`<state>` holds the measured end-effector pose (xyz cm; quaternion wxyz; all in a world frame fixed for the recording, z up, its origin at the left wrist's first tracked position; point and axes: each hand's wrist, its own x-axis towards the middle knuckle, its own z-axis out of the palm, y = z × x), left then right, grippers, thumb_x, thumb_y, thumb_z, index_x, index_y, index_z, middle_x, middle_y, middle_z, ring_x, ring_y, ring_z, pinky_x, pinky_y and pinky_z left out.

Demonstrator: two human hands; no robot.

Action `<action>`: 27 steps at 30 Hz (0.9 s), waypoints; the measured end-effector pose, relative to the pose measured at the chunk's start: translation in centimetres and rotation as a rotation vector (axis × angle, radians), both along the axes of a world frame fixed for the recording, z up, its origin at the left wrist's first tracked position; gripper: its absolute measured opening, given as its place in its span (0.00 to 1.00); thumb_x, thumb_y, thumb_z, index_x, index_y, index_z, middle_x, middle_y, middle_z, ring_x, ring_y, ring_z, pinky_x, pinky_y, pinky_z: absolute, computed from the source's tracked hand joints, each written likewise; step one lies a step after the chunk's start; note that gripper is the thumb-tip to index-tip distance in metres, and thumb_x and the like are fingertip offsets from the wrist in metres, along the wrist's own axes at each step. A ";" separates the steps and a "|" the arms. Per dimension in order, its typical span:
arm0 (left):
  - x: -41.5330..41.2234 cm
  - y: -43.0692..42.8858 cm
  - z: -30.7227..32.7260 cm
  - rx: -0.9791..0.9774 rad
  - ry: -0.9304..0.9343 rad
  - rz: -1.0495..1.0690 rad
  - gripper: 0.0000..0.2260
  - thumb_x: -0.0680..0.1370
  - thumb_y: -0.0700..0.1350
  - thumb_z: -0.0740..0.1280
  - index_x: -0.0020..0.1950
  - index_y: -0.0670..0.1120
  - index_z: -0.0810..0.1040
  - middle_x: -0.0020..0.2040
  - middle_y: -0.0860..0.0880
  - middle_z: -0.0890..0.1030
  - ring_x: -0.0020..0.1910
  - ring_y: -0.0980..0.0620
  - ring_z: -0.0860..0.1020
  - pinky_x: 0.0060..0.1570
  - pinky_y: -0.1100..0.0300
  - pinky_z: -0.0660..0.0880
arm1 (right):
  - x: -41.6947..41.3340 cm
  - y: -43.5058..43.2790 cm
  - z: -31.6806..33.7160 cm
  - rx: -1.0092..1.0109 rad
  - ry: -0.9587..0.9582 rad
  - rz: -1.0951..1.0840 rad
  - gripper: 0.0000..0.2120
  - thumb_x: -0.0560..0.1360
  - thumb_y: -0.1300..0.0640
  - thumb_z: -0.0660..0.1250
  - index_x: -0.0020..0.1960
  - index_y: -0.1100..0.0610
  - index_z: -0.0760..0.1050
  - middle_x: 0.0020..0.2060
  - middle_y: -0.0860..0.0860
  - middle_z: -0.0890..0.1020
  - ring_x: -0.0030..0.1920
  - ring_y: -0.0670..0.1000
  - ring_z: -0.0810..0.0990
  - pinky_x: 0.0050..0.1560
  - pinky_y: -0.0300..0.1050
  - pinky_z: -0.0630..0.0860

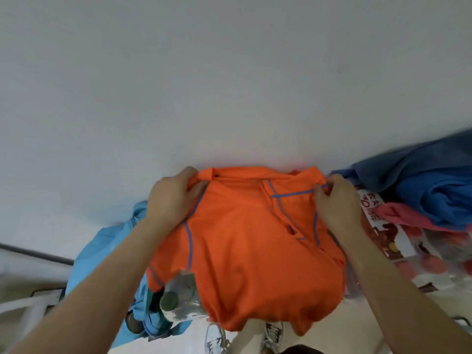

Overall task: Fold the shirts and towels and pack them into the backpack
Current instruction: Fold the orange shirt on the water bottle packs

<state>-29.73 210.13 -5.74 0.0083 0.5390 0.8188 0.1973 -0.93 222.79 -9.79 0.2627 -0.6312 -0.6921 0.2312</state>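
A pale plain surface [229, 85] fills the upper view, beyond the fingertips of both hands; whether it is a wall or a tabletop cannot be told.

An orange shirt [250, 251] with thin blue piping is the largest thing near the person. It is held up by its shoulders between the two hands and hangs down from the fingers, with its collar between the two grips and its hem bunched near the bottom edge of the view.

A heap of dark blue and bright blue cloth [421, 180] lies to the right of the right fingers, blurred at its far end. A light blue backpack [102, 254] sits below and to the left of the left fingers, partly hidden behind the left forearm and the shirt. A sheet printed with red shapes and lettering [388, 241] lies below the right fingers, under the blue heap. A pink cloth [406, 215] rests on it, just right of the right wrist.

The left hand [171, 198] has its fingers curled round the shirt's left shoulder seam. The right hand [334, 200] pinches the right shoulder between thumb and fingertips.

A bottle [176, 297] with a dark cap stands in the backpack's side, well below the left fingers. Two pale shoes [214, 338] show at the bottom edge.
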 end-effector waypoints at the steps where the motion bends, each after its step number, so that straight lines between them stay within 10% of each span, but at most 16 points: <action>1: -0.5 0.6 -0.5 -0.070 0.088 -0.019 0.16 0.76 0.58 0.64 0.52 0.48 0.80 0.41 0.38 0.83 0.41 0.36 0.81 0.38 0.50 0.75 | -0.2 0.1 -0.3 -0.029 -0.015 0.014 0.05 0.74 0.60 0.66 0.42 0.58 0.71 0.42 0.62 0.79 0.47 0.62 0.78 0.41 0.49 0.67; 7: -2.1 0.3 -4.7 -0.223 0.249 -0.049 0.17 0.75 0.58 0.65 0.35 0.45 0.78 0.31 0.41 0.81 0.30 0.40 0.80 0.30 0.54 0.73 | -1.1 -0.2 -1.5 0.020 -0.075 0.078 0.09 0.70 0.68 0.64 0.49 0.59 0.70 0.48 0.61 0.73 0.48 0.63 0.74 0.41 0.49 0.67; 11: -2.9 1.5 -5.1 -0.147 0.396 -0.075 0.20 0.73 0.59 0.58 0.30 0.47 0.77 0.25 0.46 0.78 0.22 0.44 0.77 0.23 0.61 0.69 | -2.2 -1.7 -0.5 0.233 -0.205 0.264 0.16 0.73 0.53 0.64 0.59 0.58 0.74 0.49 0.61 0.73 0.49 0.64 0.75 0.49 0.56 0.75; 16: -2.7 0.3 -5.2 -0.197 0.231 0.048 0.18 0.75 0.62 0.63 0.43 0.49 0.82 0.40 0.45 0.83 0.41 0.41 0.81 0.36 0.55 0.73 | -3.7 -5.9 -2.2 0.065 -0.669 0.503 0.37 0.69 0.29 0.52 0.68 0.51 0.71 0.61 0.60 0.74 0.58 0.62 0.74 0.52 0.59 0.75; 20: -3.2 -2.2 -4.8 -0.204 0.010 0.081 0.19 0.70 0.59 0.71 0.57 0.52 0.79 0.51 0.48 0.80 0.52 0.45 0.78 0.47 0.54 0.73 | -3.7 -6.6 -2.9 0.040 -0.683 0.468 0.37 0.71 0.29 0.51 0.71 0.51 0.69 0.66 0.61 0.71 0.63 0.62 0.71 0.54 0.60 0.73; 27: -4.6 -3.3 -3.6 -0.449 0.149 0.206 0.18 0.75 0.63 0.63 0.47 0.48 0.76 0.48 0.44 0.81 0.50 0.42 0.78 0.42 0.55 0.69 | -4.7 -6.9 -1.8 0.064 -0.620 0.426 0.34 0.71 0.36 0.57 0.70 0.55 0.69 0.68 0.61 0.70 0.66 0.62 0.67 0.57 0.63 0.72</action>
